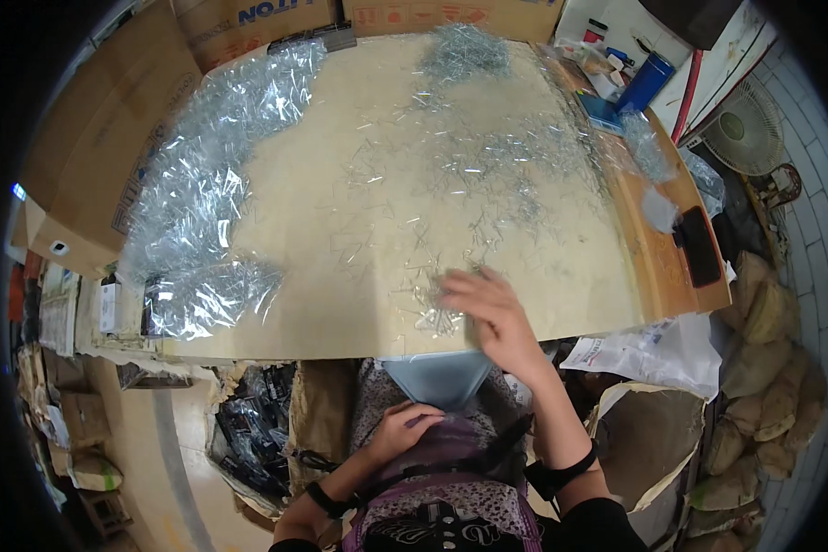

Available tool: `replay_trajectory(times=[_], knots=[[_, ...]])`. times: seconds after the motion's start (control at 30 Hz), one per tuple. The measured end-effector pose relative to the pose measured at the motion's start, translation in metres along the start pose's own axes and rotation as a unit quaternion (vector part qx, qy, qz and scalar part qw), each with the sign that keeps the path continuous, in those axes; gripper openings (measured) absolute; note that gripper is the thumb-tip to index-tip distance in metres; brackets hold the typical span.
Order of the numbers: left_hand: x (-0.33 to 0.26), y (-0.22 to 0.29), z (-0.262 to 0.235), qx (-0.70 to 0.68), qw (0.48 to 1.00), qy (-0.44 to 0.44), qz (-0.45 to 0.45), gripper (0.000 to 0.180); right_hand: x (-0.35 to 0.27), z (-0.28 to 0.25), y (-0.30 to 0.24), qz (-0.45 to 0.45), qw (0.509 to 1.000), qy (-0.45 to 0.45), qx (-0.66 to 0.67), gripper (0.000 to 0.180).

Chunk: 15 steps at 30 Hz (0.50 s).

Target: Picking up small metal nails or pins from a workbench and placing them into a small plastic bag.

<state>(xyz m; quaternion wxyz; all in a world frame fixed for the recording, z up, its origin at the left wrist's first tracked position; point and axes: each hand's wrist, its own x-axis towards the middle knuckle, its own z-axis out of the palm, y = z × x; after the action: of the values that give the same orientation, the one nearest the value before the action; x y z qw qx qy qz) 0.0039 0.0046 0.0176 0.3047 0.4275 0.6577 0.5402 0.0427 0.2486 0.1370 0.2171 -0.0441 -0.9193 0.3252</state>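
Note:
A blue-grey tray (440, 375) sits between my lap and the table's front edge, its far side at that edge. My left hand (408, 431) is closed on its near rim, thumb on top. Over the tabletop, just beyond the tray, my right hand (489, 311) is open, palm down, with its fingers spread and a little blurred. Beside those fingers lies a small heap of thin bent metal wire pieces (440, 320). More wire pieces (515, 170) are scattered farther back, and a dense pile of them (467, 53) lies at the far edge.
Clear plastic packets (193, 184) are heaped along the table's left side. Cardboard boxes (106, 138) stand behind them. A phone (699, 247) lies on the right ledge, near a blue can (646, 83). Open sacks (649, 442) flank my lap; a fan (745, 129) stands at right.

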Motion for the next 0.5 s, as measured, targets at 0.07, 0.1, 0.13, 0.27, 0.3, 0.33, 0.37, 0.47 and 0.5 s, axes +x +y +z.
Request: replay_trajectory(times=[0.07,0.1,0.13,0.27,0.3,0.33,0.37,0.47,0.5], knots=[[0.002,0.003,0.0,-0.008,1.0,-0.003,0.003,0.012,-0.005,-0.004,0.007,0.047,0.995,0.082,0.015,0.053],[0.003,0.004,0.0,-0.01,1.0,-0.005,0.001,0.012,-0.008,-0.007,0.008,0.042,0.997,0.069,0.021,0.055],[0.002,0.005,0.0,-0.013,1.0,-0.006,-0.001,0.012,-0.012,-0.007,0.009,0.042,0.997,0.059,0.038,0.053],[-0.001,0.01,-0.001,-0.007,1.0,-0.005,-0.024,0.012,-0.02,0.006,-0.023,0.048,0.996,0.031,-0.071,0.051],[0.0,0.012,-0.001,-0.003,1.0,-0.007,-0.028,0.012,-0.02,0.011,-0.038,0.054,0.987,0.029,-0.145,0.053],[0.0,0.014,-0.002,0.002,0.999,-0.008,-0.032,0.012,-0.024,0.018,-0.042,0.048,0.984,0.003,-0.171,0.059],[0.0,0.017,-0.003,0.0,0.999,-0.009,-0.037,0.011,-0.03,0.026,-0.044,0.041,0.98,-0.023,-0.195,0.066],[-0.004,0.024,-0.005,-0.005,0.999,-0.006,-0.035,0.01,-0.044,0.034,-0.048,0.023,0.973,-0.048,-0.224,0.073],[-0.006,0.026,-0.005,-0.007,1.0,-0.001,-0.024,0.01,-0.049,0.034,-0.05,0.019,0.975,-0.048,-0.214,0.071]])
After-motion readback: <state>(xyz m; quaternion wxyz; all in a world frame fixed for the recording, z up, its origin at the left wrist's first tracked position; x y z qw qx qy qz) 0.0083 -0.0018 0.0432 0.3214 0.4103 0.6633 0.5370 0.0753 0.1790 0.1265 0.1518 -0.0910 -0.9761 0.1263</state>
